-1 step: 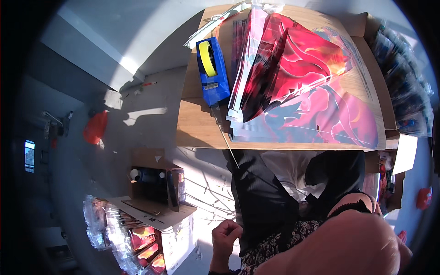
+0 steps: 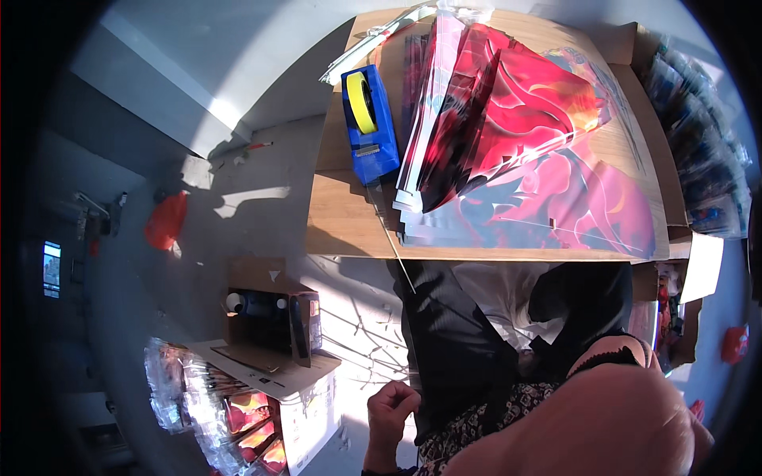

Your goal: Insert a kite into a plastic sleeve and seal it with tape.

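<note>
My left hand is low in the picture, beside my dark-trousered leg. Its fingers are curled into a loose fist, and whatever lies inside is hidden. A bare right arm fills the lower right, close to the camera, with a black lacy band beyond it; I make out no right hand. On the wooden table lie glossy red and pink printed sheets, creased and fanned over paler ones. Left of them stands a blue tape dispenser with a yellow roll. Neither arm reaches the table.
A thin stick overhangs the table's front edge; white strips lie at its far left. On the floor, an open carton with bottles stands near clear-wrapped packets. Wrapped bluish packets and a cardboard box border the right.
</note>
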Demonstrator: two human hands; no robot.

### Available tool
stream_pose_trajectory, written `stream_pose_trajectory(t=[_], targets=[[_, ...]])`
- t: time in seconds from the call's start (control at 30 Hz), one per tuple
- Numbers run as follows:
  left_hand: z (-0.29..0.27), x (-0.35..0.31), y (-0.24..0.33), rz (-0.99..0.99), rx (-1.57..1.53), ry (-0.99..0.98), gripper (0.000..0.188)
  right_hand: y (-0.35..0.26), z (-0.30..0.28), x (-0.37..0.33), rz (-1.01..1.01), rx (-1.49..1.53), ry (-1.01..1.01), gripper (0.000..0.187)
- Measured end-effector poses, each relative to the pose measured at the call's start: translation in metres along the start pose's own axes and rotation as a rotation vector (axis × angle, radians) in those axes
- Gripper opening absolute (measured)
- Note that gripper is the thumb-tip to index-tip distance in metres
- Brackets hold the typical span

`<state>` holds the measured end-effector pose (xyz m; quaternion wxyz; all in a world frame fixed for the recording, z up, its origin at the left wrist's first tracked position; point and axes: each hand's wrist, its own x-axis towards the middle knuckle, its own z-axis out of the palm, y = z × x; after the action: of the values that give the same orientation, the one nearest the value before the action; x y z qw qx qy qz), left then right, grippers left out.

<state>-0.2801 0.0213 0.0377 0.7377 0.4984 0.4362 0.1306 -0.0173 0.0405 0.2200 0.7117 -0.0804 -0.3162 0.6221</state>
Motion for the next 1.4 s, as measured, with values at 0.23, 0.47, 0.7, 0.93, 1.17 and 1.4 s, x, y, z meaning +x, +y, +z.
stream_pose_trajectory(t=[0.23,0.47,0.7,0.93,1.17,1.4], targets=[[-0.001,0.0,-0.002,-0.026,0.001,0.01,0.004,-0.001,-0.001,0.005,0.05,-0.034,0.007,0.009],[-0.001,-0.002,0.001,-0.03,-0.017,0.009,0.005,-0.008,0.001,0.005,0.089,-0.076,0.034,0.009],[0.001,0.042,-0.034,-0.194,0.038,-0.149,0.005,-0.021,-0.004,-0.007,0.083,-0.22,0.163,0.009],[-0.005,-0.003,-0.005,-0.049,0.02,0.01,0.007,0.02,-0.101,0.032,0.0,-0.389,0.964,0.011],[-0.006,0.0,-0.002,-0.069,0.036,0.004,0.006,0.033,-0.164,0.053,0.018,-0.768,1.119,0.02],[-0.007,0.001,-0.005,-0.074,0.033,0.032,0.004,0.045,-0.164,0.071,0.0,-0.693,1.12,0.011]])
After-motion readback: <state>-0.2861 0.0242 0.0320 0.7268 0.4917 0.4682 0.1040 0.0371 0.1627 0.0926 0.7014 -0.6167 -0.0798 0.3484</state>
